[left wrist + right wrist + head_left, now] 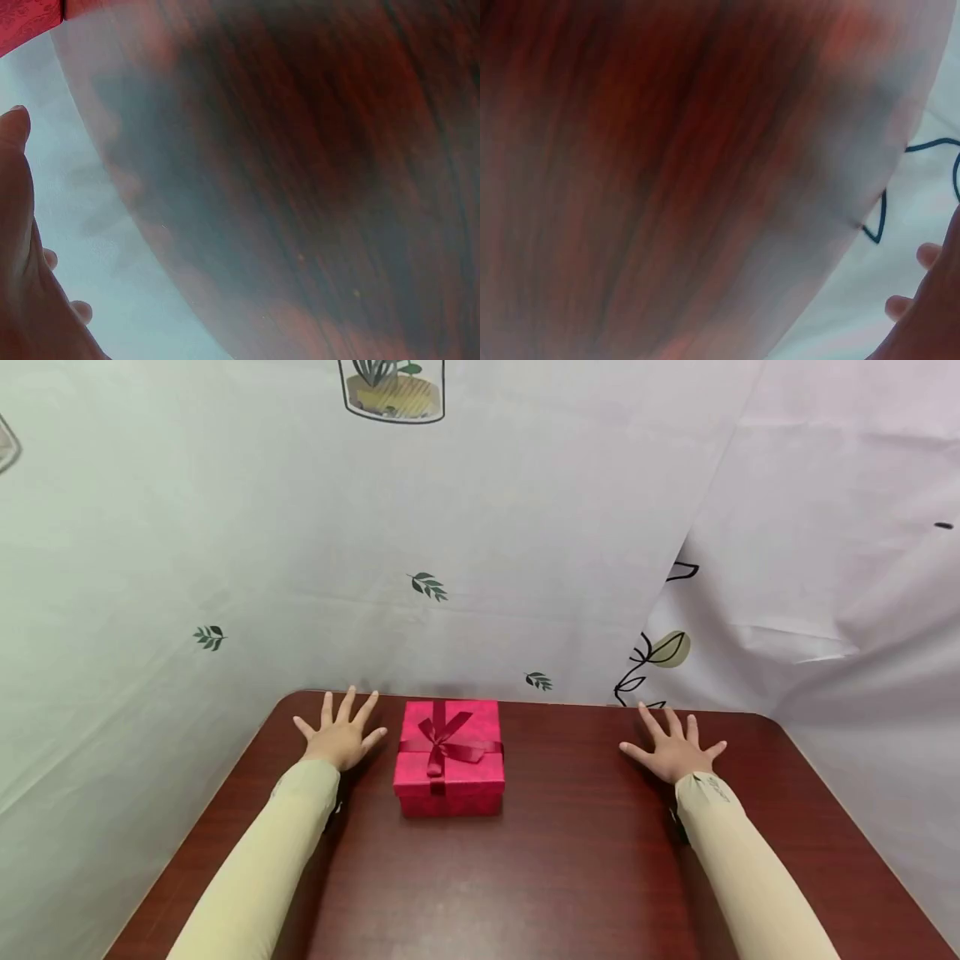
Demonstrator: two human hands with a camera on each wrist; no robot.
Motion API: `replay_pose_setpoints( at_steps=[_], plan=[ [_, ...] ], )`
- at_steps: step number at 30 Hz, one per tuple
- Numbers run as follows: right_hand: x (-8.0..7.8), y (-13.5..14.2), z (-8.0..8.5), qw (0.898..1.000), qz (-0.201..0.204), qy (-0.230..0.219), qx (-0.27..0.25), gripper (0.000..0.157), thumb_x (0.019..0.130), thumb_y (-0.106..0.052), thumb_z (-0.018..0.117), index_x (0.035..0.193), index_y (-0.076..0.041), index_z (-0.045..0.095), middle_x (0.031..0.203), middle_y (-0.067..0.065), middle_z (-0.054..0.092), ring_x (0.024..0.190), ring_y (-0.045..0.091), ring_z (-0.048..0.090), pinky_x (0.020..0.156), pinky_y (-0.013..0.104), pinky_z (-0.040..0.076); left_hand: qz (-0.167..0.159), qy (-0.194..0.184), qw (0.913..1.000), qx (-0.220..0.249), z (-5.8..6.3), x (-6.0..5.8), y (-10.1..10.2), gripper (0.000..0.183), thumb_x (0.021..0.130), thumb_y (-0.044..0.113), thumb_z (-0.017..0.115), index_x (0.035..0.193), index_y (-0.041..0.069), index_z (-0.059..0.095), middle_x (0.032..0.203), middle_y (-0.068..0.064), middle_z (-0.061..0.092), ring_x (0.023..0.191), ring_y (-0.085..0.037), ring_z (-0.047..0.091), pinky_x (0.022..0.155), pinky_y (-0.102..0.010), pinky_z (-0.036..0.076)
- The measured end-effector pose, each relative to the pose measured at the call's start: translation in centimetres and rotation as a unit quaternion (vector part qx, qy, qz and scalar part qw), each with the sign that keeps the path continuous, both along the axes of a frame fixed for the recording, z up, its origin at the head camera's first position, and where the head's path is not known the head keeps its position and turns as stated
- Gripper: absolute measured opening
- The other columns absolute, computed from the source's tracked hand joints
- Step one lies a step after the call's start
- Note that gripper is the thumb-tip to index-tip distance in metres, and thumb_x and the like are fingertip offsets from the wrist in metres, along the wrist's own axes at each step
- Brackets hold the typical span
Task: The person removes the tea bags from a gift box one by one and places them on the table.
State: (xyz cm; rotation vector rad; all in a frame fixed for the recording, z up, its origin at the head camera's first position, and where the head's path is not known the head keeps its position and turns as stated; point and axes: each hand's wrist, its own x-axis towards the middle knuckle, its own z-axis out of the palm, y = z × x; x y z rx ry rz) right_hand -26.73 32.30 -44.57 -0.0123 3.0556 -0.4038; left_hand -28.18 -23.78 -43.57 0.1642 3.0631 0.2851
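Note:
A red gift box with a dark red ribbon and bow sits near the far edge of the table, left of centre in the head view. Just left of it is my left hand, its fingers straight and spread, apart from the box. My right hand is well to the right of the box, fingers likewise spread, holding nothing. The left wrist view catches the left hand at its left edge and a corner of the gift box at top left. Part of the right hand shows at lower right in the right wrist view.
The dark reddish-brown wooden table has rounded far corners and a glossy top. Behind it and along its sides hangs a pale cloth printed with leaves and a plant jar, creased at the right.

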Motion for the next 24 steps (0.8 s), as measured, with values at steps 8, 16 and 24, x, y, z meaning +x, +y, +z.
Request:
replay_pose_setpoints(
  at_steps=[8, 16, 24],
  plan=[
    [0.1, -1.1, 0.0, 1.000, 0.011, 0.005, -0.005, 0.093, 0.092, -0.076, 0.046, 0.165, -0.032, 0.008, 0.165, 0.027, 0.005, 0.147, 0.061, -0.006, 0.091, 0.092, -0.011, -0.002, 0.004, 1.0000, 0.008, -0.1, -0.3, -0.1, 0.076, 0.104, 0.057, 0.042, 0.165, 0.027, 0.008, 0.169, -0.019, -0.005, 0.149, -0.054, -0.014, 0.095, -0.090, -0.010],
    [0.5, -3.4, 1.1, 0.999, 0.022, 0.027, -0.017, 0.090, 0.094, -0.073, 0.048, 0.165, -0.033, 0.008, 0.166, 0.024, 0.005, 0.148, 0.058, -0.005, 0.092, 0.092, -0.008, 0.015, 0.012, 0.9964, 0.082, 1.5, 0.1, 0.5, 0.084, 0.100, 0.071, 0.033, 0.165, 0.027, 0.004, 0.168, -0.019, -0.012, 0.148, -0.054, -0.018, 0.096, -0.090, -0.010],
    [1.7, -7.3, 2.7, 0.991, 0.046, 0.056, -0.116, 0.080, 0.101, -0.063, 0.044, 0.165, -0.034, 0.005, 0.168, 0.019, 0.001, 0.151, 0.052, -0.005, 0.102, 0.087, 0.002, 0.001, 0.085, 0.9801, 0.179, 2.8, 1.4, 2.4, 0.072, 0.106, 0.056, 0.036, 0.165, 0.025, 0.010, 0.169, -0.017, -0.005, 0.152, -0.047, -0.012, 0.101, -0.086, -0.010]
  ],
)
